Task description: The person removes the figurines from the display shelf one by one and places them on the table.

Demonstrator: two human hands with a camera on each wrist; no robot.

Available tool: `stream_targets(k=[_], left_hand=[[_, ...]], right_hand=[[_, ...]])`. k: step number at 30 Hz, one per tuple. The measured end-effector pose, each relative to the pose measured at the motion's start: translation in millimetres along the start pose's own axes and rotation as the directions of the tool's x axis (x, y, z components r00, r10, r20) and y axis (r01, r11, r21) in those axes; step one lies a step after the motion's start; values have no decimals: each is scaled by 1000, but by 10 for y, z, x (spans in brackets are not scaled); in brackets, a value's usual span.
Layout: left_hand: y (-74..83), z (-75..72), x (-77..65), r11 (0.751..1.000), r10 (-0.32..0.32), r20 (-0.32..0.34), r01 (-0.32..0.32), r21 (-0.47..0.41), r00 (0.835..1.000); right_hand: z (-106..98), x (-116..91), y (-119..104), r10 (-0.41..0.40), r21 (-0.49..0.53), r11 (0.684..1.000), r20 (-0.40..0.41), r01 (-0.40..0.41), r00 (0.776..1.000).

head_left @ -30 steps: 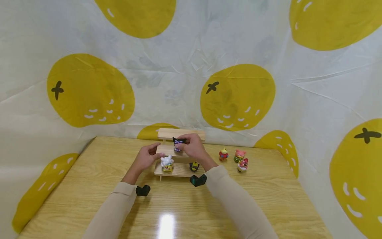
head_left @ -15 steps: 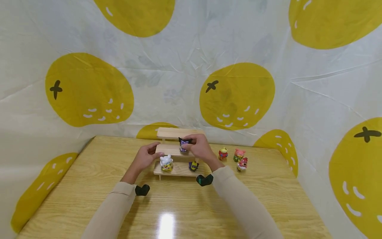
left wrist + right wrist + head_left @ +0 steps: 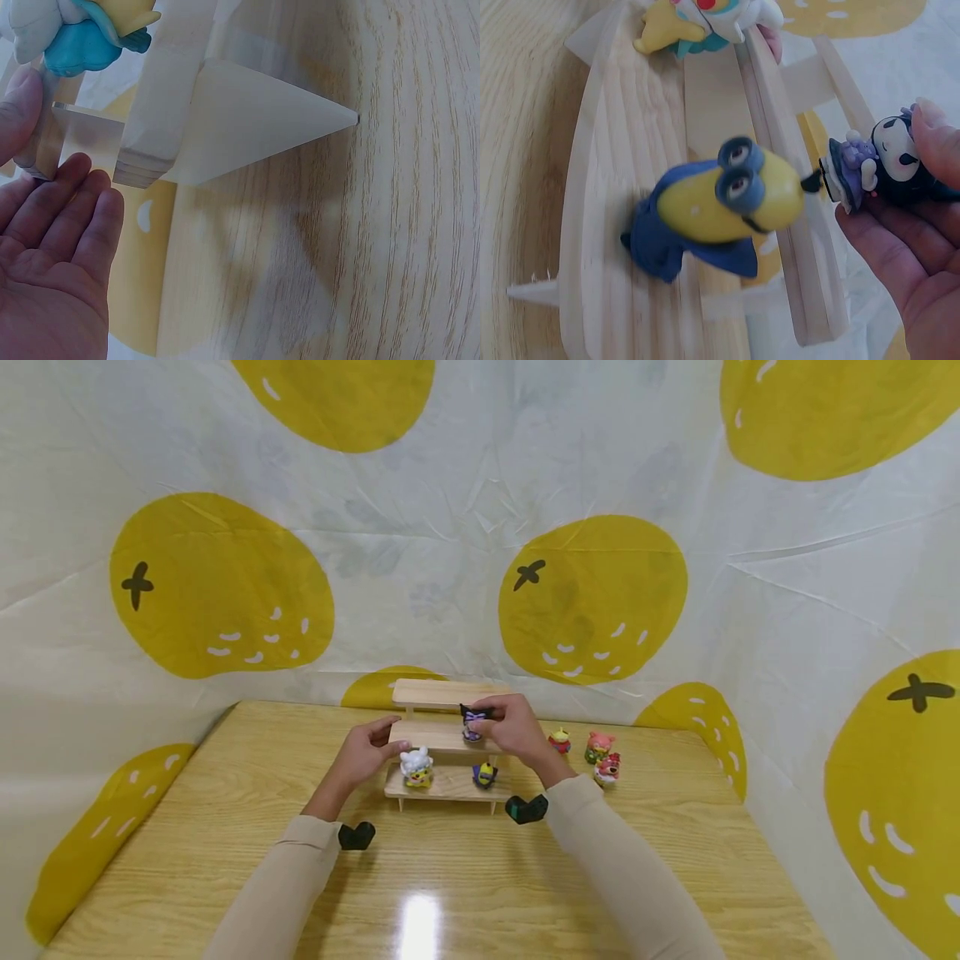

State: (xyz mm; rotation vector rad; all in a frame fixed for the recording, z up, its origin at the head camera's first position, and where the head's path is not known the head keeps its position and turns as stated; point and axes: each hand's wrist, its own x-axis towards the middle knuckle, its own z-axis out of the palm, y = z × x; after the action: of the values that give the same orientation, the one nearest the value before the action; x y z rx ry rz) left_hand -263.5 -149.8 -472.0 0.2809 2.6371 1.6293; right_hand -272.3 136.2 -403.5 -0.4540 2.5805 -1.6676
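Observation:
A three-tier wooden display shelf stands on the table. My right hand pinches a small figurine with a black hood and purple dress between thumb and fingers, upright at the right part of the middle tier. At that tier's left end, my left hand grips the board, thumb on one face and fingers under it. On the bottom tier, a yellow figurine with a white fluffy hat stands at the left. A yellow minion figurine in blue stands toward the right of that tier.
Right of the shelf stand a red-and-yellow figurine, partly behind my right hand, a pink figurine and a pink-and-white one. A cloth with yellow fruit hangs behind the wooden table.
My right hand has moved right along the middle tier with the black-and-purple figurine. The left hand keeps its grip on the shelf's left end.

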Motion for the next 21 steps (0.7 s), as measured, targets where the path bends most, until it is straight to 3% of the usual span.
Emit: stream_targets(k=[11,21], left_hand=[[-8,2,0,1000,8,-3,-8,7,1000],[6,6,-4,1000,7,-2,-7,5,1000]], right_hand=[[-143,-47,81,-21,3,1000,18,21,1000],[-245,-94,118,17,-18,1000,2,-17,1000]])
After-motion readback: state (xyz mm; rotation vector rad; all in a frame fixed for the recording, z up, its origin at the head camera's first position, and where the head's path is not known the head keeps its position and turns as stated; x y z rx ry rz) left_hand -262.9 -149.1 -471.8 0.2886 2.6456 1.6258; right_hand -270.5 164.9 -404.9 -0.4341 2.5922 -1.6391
